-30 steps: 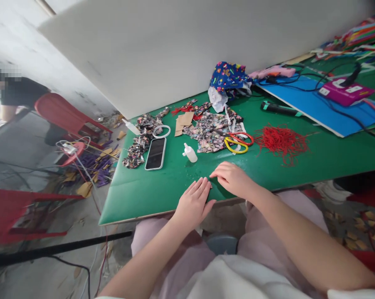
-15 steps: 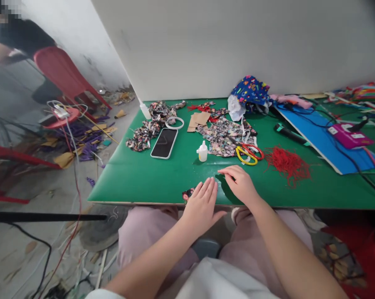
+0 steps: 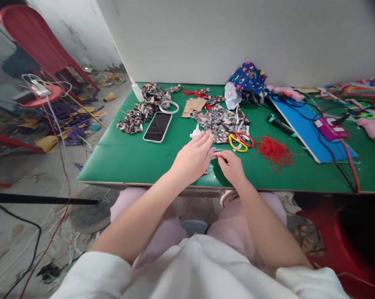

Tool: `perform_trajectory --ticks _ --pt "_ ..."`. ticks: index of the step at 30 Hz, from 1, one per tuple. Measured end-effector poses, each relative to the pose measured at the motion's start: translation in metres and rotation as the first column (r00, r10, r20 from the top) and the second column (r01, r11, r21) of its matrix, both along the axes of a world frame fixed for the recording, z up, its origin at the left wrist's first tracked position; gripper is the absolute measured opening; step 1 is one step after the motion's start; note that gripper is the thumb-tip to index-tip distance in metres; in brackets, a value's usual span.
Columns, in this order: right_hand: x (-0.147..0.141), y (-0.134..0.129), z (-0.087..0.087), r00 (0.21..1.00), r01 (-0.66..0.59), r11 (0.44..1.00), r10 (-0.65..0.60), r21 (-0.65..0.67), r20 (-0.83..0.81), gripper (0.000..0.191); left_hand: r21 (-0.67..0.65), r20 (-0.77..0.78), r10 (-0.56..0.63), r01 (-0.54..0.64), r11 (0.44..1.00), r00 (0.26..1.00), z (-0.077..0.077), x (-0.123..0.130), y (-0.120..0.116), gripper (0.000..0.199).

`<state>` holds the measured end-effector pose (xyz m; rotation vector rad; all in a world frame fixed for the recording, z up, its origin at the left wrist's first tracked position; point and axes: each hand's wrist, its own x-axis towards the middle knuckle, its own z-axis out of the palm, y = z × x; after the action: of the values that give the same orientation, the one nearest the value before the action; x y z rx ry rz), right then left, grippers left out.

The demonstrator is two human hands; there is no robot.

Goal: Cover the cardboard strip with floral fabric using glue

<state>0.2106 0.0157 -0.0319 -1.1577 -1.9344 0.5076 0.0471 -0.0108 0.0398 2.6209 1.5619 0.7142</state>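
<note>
My left hand (image 3: 193, 158) is flat with its fingers stretched out, over the green tabletop (image 3: 112, 162) near the front edge. A bit of dark floral fabric (image 3: 205, 173) shows beneath it. To its right, my right hand (image 3: 231, 165) has thumb and forefinger pinched together, their tips close to my left fingers; anything between them is too small to make out. Just behind my left hand stands a small white bottle (image 3: 196, 132), partly covered. Scissors (image 3: 238, 145) with yellow and red handles lie beyond my right hand, beside a pile of red threads (image 3: 273, 150).
A phone (image 3: 158, 127), a white ring (image 3: 169, 107), floral fabric pieces (image 3: 218, 120) and brown card (image 3: 193, 105) lie farther back. Another white bottle (image 3: 137, 92) stands at the back left. On the right are a blue board (image 3: 302, 128) and a purple device with cables (image 3: 331, 128).
The view has shifted, with the table higher in it. My left hand has moved forward over the table, now partly covering the small bottle. My right hand stays pinched.
</note>
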Motion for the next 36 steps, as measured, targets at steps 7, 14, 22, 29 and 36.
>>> perform_trajectory --ticks 7,14,22,29,36 --pt "0.025 -0.001 0.013 0.858 0.411 0.912 -0.383 0.01 -0.342 0.022 0.007 -0.104 -0.165 0.167 0.986 0.981 -0.014 0.052 0.041 0.037" --pt "0.035 0.003 0.024 0.676 0.442 0.885 -0.436 -0.146 -0.594 0.015 -0.019 -0.104 -0.217 0.216 0.976 0.97 -0.068 0.077 0.047 0.051" --pt "0.034 0.001 0.023 0.681 0.381 0.91 -0.396 -0.163 -0.616 0.016 -0.089 -0.063 -0.186 0.18 0.98 0.981 -0.034 0.063 0.068 0.054" --pt "0.033 0.002 0.022 0.671 0.352 0.927 -0.348 -0.132 -0.655 0.017 -0.122 -0.262 -0.3 0.277 0.953 0.917 -0.061 0.052 0.047 0.059" --pt "0.032 0.0 0.023 0.702 0.365 0.919 -0.377 -0.15 -0.605 0.017 0.061 -0.143 -0.191 0.201 0.978 0.971 -0.015 0.062 0.055 0.06"
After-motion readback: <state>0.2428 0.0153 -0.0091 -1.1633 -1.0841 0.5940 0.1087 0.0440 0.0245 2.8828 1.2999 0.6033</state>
